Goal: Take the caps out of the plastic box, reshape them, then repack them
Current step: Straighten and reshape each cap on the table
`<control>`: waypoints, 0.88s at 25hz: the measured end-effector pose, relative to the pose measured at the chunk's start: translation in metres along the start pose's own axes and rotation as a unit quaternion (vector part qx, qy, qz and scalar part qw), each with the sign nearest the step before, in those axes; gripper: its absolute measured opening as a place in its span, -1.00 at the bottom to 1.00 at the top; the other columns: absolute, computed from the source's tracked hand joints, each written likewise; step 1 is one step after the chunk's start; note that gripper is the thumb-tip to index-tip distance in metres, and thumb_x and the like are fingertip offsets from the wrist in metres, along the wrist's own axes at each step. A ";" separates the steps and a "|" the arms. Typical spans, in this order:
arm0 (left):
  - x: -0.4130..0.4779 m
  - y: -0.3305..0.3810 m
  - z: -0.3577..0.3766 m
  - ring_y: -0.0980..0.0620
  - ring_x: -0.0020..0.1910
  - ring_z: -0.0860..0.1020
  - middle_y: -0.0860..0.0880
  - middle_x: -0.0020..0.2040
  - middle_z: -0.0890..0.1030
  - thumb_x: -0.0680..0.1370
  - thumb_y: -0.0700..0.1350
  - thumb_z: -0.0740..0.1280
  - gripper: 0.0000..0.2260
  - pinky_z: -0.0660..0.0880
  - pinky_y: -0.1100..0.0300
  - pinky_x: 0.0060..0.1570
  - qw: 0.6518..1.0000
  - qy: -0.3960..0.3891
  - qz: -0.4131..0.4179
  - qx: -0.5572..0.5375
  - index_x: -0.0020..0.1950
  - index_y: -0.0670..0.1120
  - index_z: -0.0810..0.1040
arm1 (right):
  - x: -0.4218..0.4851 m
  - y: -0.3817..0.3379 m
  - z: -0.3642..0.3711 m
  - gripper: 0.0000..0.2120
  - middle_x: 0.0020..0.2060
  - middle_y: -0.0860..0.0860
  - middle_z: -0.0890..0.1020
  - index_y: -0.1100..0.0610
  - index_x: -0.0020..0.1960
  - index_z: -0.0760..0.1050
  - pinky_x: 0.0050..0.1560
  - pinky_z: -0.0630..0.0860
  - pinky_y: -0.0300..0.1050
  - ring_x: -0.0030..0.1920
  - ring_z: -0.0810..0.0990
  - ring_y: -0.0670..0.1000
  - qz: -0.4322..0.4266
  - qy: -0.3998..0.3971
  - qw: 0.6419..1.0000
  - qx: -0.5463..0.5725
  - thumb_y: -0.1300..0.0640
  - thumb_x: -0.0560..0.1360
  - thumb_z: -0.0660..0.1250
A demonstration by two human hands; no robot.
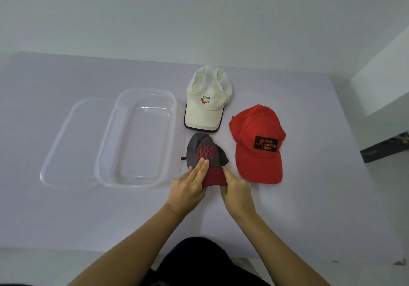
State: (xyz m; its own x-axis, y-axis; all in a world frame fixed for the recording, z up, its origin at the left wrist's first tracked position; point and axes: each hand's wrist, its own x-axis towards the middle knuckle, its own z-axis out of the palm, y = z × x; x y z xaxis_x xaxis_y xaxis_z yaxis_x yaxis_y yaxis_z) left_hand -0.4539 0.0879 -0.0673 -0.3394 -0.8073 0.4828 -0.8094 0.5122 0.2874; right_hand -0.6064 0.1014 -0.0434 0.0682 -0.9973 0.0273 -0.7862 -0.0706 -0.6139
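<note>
A grey cap (204, 150) with a red stitched logo and a dark red brim lies on the table in front of me, its crown crumpled. My left hand (190, 186) holds the brim's left side, two fingers laid straight over the crown's front. My right hand (238, 189) grips the brim's right side with curled fingers. A cream cap (208, 100) with a coloured logo lies behind it. A red cap (257, 144) with a black patch lies to the right. The clear plastic box (172, 117) stands to the left with no caps in it.
The box's clear lid (66, 144) lies flat against the box's left side, partly under it. The pale table (309, 197) ends at a white wall behind and at an edge near my body. A white ledge (385, 82) juts in at the right.
</note>
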 end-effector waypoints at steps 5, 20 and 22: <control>-0.004 0.000 -0.010 -0.19 0.00 0.66 -0.21 0.19 0.61 0.49 -0.21 0.18 -0.62 0.64 0.07 -0.34 0.999 -0.022 0.019 -0.035 0.31 -0.17 0.36 | -0.009 0.012 -0.011 -0.43 -0.08 0.23 0.66 0.17 0.46 0.23 -0.05 0.58 0.11 -0.15 0.63 0.20 0.013 -0.006 1.000 0.018 0.35 0.49 0.27; 0.000 0.009 -0.029 0.02 0.16 0.56 -0.12 0.19 0.60 0.41 -0.42 0.35 -0.43 0.43 0.40 0.20 0.940 -0.026 -0.169 -0.297 0.34 0.01 0.41 | -0.014 -0.001 -0.023 -0.37 -0.07 0.22 0.65 0.16 0.49 0.12 -0.02 0.57 0.05 -0.17 0.61 0.17 0.007 -0.021 0.996 0.090 0.38 0.49 0.24; 0.001 0.004 -0.031 0.04 0.20 0.54 -0.07 0.21 0.57 0.41 -0.42 0.35 -0.41 0.45 0.29 0.22 0.935 -0.030 -0.181 -0.304 0.35 0.01 0.40 | -0.013 -0.001 -0.024 -0.36 -0.09 0.22 0.65 0.15 0.49 0.10 -0.06 0.57 0.07 -0.18 0.60 0.18 0.001 -0.030 0.997 0.066 0.37 0.49 0.24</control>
State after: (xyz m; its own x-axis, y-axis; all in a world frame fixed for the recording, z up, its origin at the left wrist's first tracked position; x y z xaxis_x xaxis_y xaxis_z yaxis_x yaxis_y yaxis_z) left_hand -0.4428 0.0983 -0.0399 -0.1364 -0.9657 0.2209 -0.4603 0.2592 0.8491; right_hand -0.6212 0.1143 -0.0243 0.1058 -0.9942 -0.0191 -0.6993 -0.0607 -0.7122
